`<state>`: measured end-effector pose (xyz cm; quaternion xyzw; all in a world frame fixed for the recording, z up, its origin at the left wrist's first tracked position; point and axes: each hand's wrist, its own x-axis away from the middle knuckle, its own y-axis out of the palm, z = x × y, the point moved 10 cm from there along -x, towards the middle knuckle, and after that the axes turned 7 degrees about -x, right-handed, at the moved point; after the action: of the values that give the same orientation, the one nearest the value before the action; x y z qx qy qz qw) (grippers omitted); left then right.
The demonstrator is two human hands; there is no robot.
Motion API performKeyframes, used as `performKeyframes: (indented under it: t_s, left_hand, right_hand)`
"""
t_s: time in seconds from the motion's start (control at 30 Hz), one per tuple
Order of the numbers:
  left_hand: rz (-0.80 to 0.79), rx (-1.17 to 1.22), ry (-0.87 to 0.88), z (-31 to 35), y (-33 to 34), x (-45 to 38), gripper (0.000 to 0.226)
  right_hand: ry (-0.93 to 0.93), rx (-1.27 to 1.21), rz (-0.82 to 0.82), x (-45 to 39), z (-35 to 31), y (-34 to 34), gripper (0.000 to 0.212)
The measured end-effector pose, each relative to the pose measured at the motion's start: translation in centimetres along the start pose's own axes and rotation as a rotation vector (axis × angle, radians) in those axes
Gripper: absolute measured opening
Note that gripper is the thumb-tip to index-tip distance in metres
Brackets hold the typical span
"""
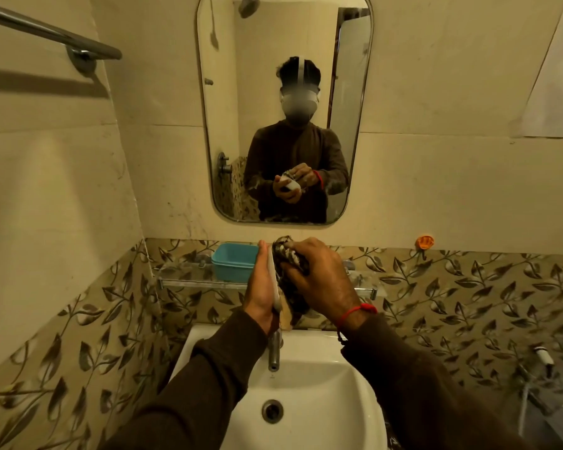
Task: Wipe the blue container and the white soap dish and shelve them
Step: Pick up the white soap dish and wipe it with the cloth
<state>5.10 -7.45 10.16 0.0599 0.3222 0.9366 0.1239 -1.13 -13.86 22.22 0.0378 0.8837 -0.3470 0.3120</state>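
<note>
Soap-dish wiping step: my left hand [263,289] clasps the thin white plastic soap dish [272,280] edge-on above the white ceramic basin [309,394], my right hand [322,274] grips the patterned dark cloth [286,254] against it; next, shelving it beside the blue rectangular plastic container [233,259] on the glass shelf [189,277].

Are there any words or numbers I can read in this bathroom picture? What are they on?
No words or numbers can be read.
The paper sheet on the right wall shows only part of a line drawing, no letters.
A tiny mark below the tap on the sink is too small to read.
The blue container and white soap dish show no label.
</note>
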Motion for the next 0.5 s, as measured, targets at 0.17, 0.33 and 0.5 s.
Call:
performKeyframes:
  t_s: [0.17,0.33,0.5]
  left_hand:
    - [-0.062,-0.077,0.059,2.3,-0.7,0.4,0.054]
    - [-0.120,-0.129,-0.031,1.7,0.1,0.9,0.059]
    - [-0.102,-0.091,-0.101,0.9,1.1,1.4,0.074]
  right_hand:
    - [-0.083,-0.060,-0.297,1.1,-1.0,1.6,0.024]
    - [-0.251,0.107,-0.531,1.4,-2.6,1.5,0.025]
    - [-0.315,0.348,-0.194,-0.5,-3.2,-0.9,0.035]
